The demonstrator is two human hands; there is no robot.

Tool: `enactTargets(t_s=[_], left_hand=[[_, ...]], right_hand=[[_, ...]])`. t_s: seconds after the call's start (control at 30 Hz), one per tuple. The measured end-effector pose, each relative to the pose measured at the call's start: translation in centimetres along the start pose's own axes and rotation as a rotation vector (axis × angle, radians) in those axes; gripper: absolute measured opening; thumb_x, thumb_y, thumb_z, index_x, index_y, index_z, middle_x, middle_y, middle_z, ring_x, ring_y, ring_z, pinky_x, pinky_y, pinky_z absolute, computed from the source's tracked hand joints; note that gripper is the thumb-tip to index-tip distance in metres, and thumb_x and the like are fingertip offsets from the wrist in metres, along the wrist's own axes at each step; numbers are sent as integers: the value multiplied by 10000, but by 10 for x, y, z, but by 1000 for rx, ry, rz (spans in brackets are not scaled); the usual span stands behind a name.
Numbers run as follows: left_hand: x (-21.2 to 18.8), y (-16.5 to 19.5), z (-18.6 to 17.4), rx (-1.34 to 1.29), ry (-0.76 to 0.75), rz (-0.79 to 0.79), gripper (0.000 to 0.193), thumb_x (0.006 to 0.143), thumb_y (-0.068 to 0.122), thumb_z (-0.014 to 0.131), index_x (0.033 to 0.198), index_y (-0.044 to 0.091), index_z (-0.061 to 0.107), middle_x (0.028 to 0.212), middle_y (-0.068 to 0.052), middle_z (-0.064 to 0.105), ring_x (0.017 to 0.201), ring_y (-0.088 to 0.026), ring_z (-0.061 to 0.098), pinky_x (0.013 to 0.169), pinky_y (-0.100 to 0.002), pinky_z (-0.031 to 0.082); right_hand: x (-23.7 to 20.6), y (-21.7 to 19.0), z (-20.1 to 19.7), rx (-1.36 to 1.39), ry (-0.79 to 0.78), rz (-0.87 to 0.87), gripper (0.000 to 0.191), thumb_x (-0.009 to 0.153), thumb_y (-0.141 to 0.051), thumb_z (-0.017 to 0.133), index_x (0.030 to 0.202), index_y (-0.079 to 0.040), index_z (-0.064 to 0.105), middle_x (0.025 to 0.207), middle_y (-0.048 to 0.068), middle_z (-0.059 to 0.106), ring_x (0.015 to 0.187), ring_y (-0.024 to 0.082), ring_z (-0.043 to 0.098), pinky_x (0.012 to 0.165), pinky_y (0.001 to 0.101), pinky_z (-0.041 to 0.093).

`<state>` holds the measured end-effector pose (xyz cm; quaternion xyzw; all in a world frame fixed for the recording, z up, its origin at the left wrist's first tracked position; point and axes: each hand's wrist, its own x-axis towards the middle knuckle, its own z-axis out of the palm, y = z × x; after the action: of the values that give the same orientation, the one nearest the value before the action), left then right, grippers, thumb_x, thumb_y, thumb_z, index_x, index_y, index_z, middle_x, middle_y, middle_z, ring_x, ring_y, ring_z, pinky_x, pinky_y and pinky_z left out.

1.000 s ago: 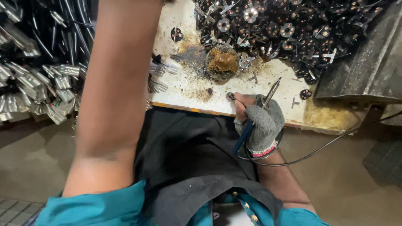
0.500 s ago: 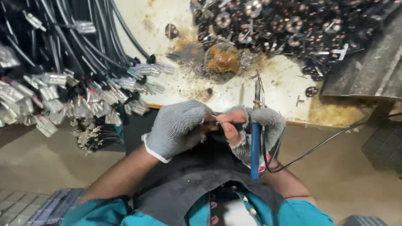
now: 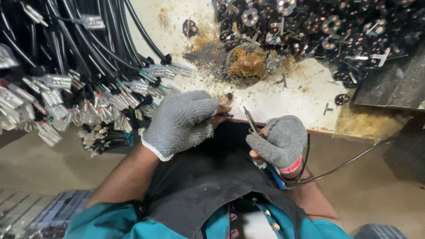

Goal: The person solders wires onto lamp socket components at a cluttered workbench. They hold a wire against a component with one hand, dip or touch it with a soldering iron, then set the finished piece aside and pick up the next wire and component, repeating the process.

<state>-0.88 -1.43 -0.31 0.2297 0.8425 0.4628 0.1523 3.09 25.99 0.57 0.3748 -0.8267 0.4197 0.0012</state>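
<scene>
Head view: from left to right, the gloved left hand (image 3: 183,121), brought back from the cable bundle (image 3: 66,66), was closed on a small wire end at the table (image 3: 287,97) edge; the right hand (image 3: 279,141) was clamped on the soldering iron (image 3: 251,120), now lowered beside it.

Single view, head-worn, looking steeply down from above the wearer's own chest and lap. Facing forward over the near edge of the desk (image 3: 283,99), close in. Both gloved hands near frame centre: left hand (image 3: 181,121), right hand (image 3: 281,141). Forearms entering from the bottom edge. Bundled black cables (image 3: 66,66) filling the upper left, small dark parts (image 3: 336,26) the upper right. Floor visible at both lower sides.
</scene>
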Motion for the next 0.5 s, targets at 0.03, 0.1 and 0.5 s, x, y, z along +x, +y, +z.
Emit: enactTargets(t_s=[0.03,0.1,0.5], left_hand=[[1,2,-2,16,-15,-4,187,870,182,748,1043,127,703,862,-104,660,790,-330,681,641,-445,512],[5,7,-4,54,-42,0,162,870,180,712,989,103,633,883,-118,622,807,-354,657,674,-462,509],[10,2,7,107,-17,3,394,761,158,809,1125,134,660,875,-74,680,778,-325,690,615,-453,516]], right_hand=[[1,-1,0,174,-14,319,133,754,-188,805,697,-78,758,516,55,628,438,227,603,426,354,423],[2,-1,-2,508,-48,952,235,739,-124,792,541,-64,680,432,34,608,364,161,620,372,292,464],[-5,8,0,363,-185,681,316,817,-297,792,551,-140,728,462,-18,641,383,120,630,397,268,455]])
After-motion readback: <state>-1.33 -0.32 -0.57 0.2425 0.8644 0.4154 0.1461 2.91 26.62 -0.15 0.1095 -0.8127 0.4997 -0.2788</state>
